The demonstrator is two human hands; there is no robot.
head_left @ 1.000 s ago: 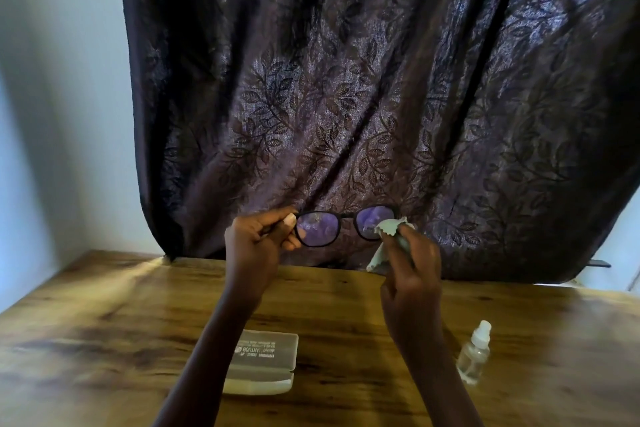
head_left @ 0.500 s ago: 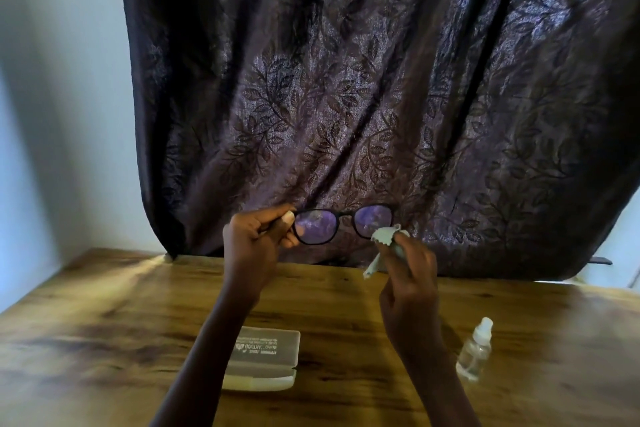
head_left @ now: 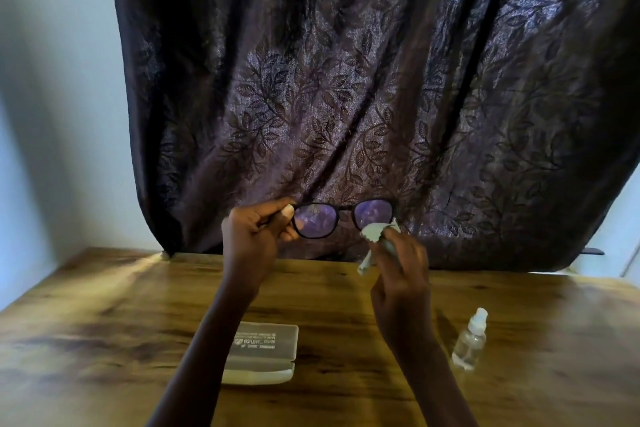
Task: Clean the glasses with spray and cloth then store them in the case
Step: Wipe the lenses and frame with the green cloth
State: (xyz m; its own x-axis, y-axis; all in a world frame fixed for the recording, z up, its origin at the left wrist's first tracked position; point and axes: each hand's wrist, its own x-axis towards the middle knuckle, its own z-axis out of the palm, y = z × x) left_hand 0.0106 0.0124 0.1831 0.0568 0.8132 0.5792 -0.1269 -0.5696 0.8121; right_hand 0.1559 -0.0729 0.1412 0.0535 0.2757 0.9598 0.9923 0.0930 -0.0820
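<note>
My left hand [head_left: 254, 237] pinches the left end of dark-framed glasses [head_left: 343, 217], held up above the table with the lenses facing me. My right hand [head_left: 401, 263] grips a pale green cloth [head_left: 375, 236] just below the right lens; whether cloth and lens touch is unclear. A grey glasses case [head_left: 266, 352] lies shut on the table under my left forearm. A small clear spray bottle [head_left: 471, 340] with a white cap stands to the right of my right wrist.
A wooden table [head_left: 104, 322] fills the lower view. A dark leaf-patterned curtain [head_left: 346, 97] hangs behind it, reaching the table's far edge. A pale wall [head_left: 52, 114] is at the left.
My right hand with the cloth has dropped from the right lens to just below it. The left hand keeps its hold on the glasses.
</note>
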